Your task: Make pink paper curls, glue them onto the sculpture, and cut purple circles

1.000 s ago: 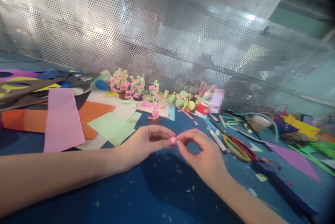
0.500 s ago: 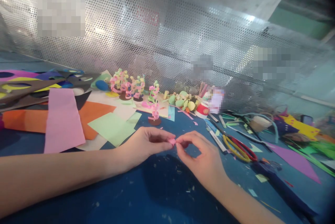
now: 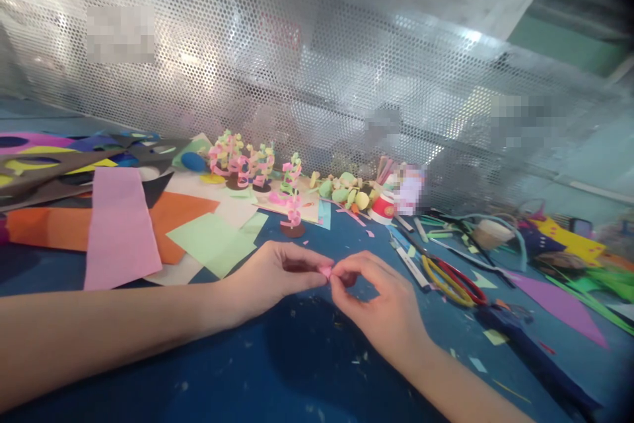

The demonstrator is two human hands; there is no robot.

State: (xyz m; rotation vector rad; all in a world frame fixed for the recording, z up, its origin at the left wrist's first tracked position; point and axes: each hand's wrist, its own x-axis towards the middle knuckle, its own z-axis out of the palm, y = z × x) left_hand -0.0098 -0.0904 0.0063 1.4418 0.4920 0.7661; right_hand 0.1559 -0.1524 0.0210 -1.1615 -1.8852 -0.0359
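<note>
Between the fingertips of both hands is a small pink piece (image 3: 325, 271), paper or felt; its exact shape is too small to tell. My left hand (image 3: 275, 271) pinches it from the left with thumb and fingers. From the right, my right hand (image 3: 379, 288) grips its other edge between thumb and forefinger. Just beyond the hands stands a small pink curled figure (image 3: 293, 213) on a brown round base (image 3: 292, 229). Behind it are more curled pink, yellow and green figures (image 3: 228, 156), some on dark bases.
Green sheets (image 3: 215, 241), a pink strip (image 3: 121, 225) and orange sheets (image 3: 178, 222) lie at left. To the right are scissors (image 3: 448, 281) with yellow and red handles, a white cutter (image 3: 411, 264), a red-and-white tub (image 3: 382, 207) and purple sheet (image 3: 559, 304). A perforated metal screen (image 3: 297, 66) rises behind.
My right hand has shifted slightly down and its fingers have turned a little around the pink piece. My left hand stays nearly in place, still pinching it.
</note>
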